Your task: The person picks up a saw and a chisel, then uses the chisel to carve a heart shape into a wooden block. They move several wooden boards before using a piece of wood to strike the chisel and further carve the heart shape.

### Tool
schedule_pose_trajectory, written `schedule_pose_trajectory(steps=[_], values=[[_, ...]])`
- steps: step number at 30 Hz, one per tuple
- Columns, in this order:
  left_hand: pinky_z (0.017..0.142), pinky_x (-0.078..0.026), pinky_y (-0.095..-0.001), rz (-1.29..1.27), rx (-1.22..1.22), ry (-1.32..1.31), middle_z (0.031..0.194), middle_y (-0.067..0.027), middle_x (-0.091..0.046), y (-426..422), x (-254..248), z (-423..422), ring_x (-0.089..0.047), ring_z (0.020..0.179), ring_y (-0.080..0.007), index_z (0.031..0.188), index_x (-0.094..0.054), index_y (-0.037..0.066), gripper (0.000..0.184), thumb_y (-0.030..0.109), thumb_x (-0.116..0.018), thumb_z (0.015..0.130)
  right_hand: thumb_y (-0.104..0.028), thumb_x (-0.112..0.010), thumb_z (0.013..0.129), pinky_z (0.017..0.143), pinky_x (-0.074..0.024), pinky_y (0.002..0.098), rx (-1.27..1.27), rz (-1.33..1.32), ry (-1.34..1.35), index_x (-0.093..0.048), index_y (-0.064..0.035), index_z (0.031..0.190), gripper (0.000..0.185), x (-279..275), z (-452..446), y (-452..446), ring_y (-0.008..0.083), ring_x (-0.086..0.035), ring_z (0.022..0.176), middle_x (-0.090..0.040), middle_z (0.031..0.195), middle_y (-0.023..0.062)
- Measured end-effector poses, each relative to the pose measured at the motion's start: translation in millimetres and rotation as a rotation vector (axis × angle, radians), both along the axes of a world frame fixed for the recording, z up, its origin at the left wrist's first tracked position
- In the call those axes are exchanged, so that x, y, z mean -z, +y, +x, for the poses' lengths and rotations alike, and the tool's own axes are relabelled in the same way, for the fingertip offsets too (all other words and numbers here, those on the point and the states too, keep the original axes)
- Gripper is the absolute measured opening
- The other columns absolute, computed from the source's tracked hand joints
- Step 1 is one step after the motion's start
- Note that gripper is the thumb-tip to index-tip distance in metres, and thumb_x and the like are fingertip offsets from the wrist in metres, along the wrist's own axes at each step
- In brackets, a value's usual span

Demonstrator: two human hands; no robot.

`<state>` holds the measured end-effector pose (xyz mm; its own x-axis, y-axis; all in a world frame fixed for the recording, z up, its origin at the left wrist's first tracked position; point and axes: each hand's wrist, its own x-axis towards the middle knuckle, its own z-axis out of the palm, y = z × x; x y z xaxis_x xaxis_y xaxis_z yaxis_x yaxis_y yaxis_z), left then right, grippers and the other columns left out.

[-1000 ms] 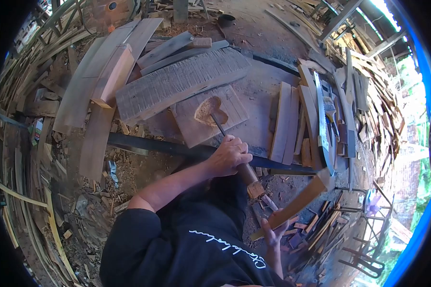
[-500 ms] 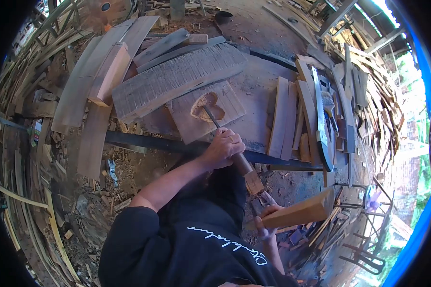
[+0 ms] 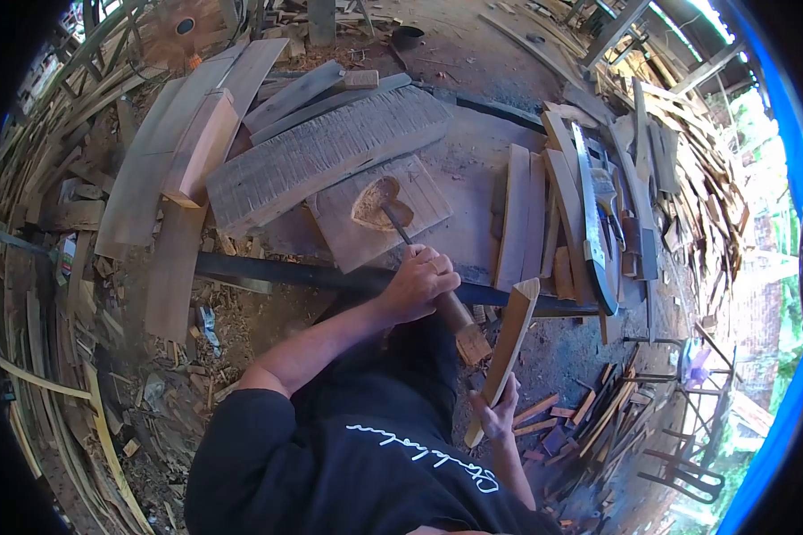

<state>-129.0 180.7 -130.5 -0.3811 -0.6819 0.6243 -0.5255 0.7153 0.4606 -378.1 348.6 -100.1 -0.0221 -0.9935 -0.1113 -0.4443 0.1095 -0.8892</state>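
My left hand [image 3: 425, 283] is wrapped round a chisel [image 3: 398, 226], whose thick wooden handle [image 3: 456, 314] sticks out below the fist. The chisel's metal tip rests inside a heart-shaped hollow [image 3: 376, 198] carved into a flat wooden board [image 3: 337, 234]. Low on the right, my right hand [image 3: 498, 408] grips a long wooden billet [image 3: 509, 343] near its lower end. The billet stands tilted, its broad end up, beside the chisel handle and apart from it.
A thick, scored wooden beam [image 3: 330, 156] lies against the board's far side. Planks [image 3: 513, 214], a handsaw [image 3: 591, 223] and a brush [image 3: 605, 192] lie on the right of the workbench [image 3: 473, 169]. Timber planks [image 3: 174, 276] lean at the left; scraps litter the ground.
My right hand has swung the billet from pointing right to nearly upright, closer to the chisel handle. The left hand stays on the chisel in the hollow.
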Motion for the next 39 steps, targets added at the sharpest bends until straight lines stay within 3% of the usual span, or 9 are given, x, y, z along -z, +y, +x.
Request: schedule_pose_trajectory(steps=[7, 13, 17, 20, 21, 23, 26, 35, 39], values=[[0.087, -0.033, -0.0418, 0.064, -0.003, 0.05, 0.092, -0.0005, -0.056, -4, -3, -2, -0.054, 0.095, -0.0233, 0.088, -0.059, 0.018, 0.036, 0.007, -0.073, 0.057, -0.016, -0.077, 0.069, 0.055, -0.0423, 0.0308, -0.096, -0.261, -0.092, -0.05, -0.0037, 0.099, 0.042, -3, -17, 13, 0.0165, -0.051, 0.058, -0.053, 0.072, 0.0023], [0.088, -0.032, -0.0419, 0.082, -0.079, 0.072, 0.091, -0.0007, -0.056, -17, -1, 0, -0.053, 0.095, -0.0231, 0.088, -0.058, 0.018, 0.031, 0.009, -0.071, 0.061, -0.018, -0.079, 0.069, 0.056, -0.043, 0.0296, -0.182, -0.011, 0.12, -0.05, -0.0043, 0.1, 0.044, -7, 11, -18, 0.0166, -0.054, 0.061, -0.054, 0.073, 0.0026], [0.085, -0.032, -0.0405, 0.09, -0.035, 0.051, 0.089, 0.0008, -0.057, -13, 1, 2, -0.053, 0.093, -0.0225, 0.087, -0.059, 0.018, 0.032, 0.009, -0.073, 0.059, -0.019, -0.077, 0.07, 0.059, -0.0429, 0.0291, -0.037, -0.188, -0.21, -0.05, -0.0042, 0.103, 0.046, 2, 0, 3, 0.016, -0.053, 0.067, -0.055, 0.082, 0.0032], [0.086, -0.032, -0.0407, 0.076, -0.033, 0.083, 0.09, 0.0004, -0.057, -13, 6, 1, -0.053, 0.093, -0.0229, 0.086, -0.059, 0.019, 0.032, 0.009, -0.073, 0.059, -0.02, -0.076, 0.07, 0.06, -0.0436, 0.0322, -0.195, -0.315, 0.125, -0.05, -0.0027, 0.099, 0.043, 7, 5, -14, 0.0196, -0.052, 0.066, -0.055, 0.082, 0.0064], [0.086, -0.032, -0.0407, 0.073, -0.031, 0.086, 0.09, 0.0004, -0.057, -13, 12, 3, -0.053, 0.093, -0.0229, 0.086, -0.059, 0.019, 0.032, 0.009, -0.073, 0.059, -0.02, -0.076, 0.069, 0.063, -0.0452, 0.033, -0.101, 0.121, 0.066, -0.049, -0.002, 0.1, 0.045, 24, 4, -10, 0.0196, -0.053, 0.07, -0.056, 0.082, 0.0088], [0.086, -0.033, -0.0413, 0.055, -0.062, -0.067, 0.092, -0.0002, -0.057, -17, 22, 11, -0.054, 0.093, -0.0234, 0.086, -0.058, 0.019, 0.033, 0.009, -0.073, 0.058, -0.019, -0.077, 0.07, 0.067, -0.0456, 0.0322, -0.027, 0.245, -0.038, -0.05, -0.0028, 0.103, 0.046, 44, -10, 1, 0.0168, -0.053, 0.074, -0.056, 0.084, 0.007], [0.087, -0.034, -0.0419, 0.021, -0.038, -0.121, 0.093, -0.0007, -0.057, -9, 9, 20, -0.054, 0.094, -0.0238, 0.087, -0.058, 0.019, 0.033, 0.009, -0.073, 0.059, -0.019, -0.077, 0.07, 0.067, -0.0448, 0.0315, 0.024, -0.012, -0.012, -0.05, -0.0034, 0.107, 0.048, -10, 9, 0, 0.015, -0.052, 0.074, -0.054, 0.083, 0.0036], [0.086, -0.034, -0.0424, 0.024, 0.005, -0.016, 0.091, -0.0006, -0.056, 1, -1, 4, -0.054, 0.094, -0.0241, 0.088, -0.059, 0.018, 0.034, 0.01, -0.074, 0.059, -0.018, -0.079, 0.067, 0.062, -0.0408, 0.0281, 0.059, -0.047, -0.228, -0.051, -0.0036, 0.114, 0.057, 0, -10, 22, 0.0116, -0.05, 0.071, -0.051, 0.083, 0.0007], [0.085, -0.033, -0.0421, 0.061, 0.017, 0.031, 0.091, -0.0003, -0.056, -3, -4, 2, -0.054, 0.093, -0.0242, 0.088, -0.059, 0.017, 0.034, 0.009, -0.074, 0.058, -0.018, -0.079, 0.069, 0.061, -0.0428, 0.0306, -0.079, -0.103, -0.208, -0.051, -0.004, 0.103, 0.046, -4, -7, 23, 0.0144, -0.052, 0.068, -0.054, 0.078, 0.0041]])
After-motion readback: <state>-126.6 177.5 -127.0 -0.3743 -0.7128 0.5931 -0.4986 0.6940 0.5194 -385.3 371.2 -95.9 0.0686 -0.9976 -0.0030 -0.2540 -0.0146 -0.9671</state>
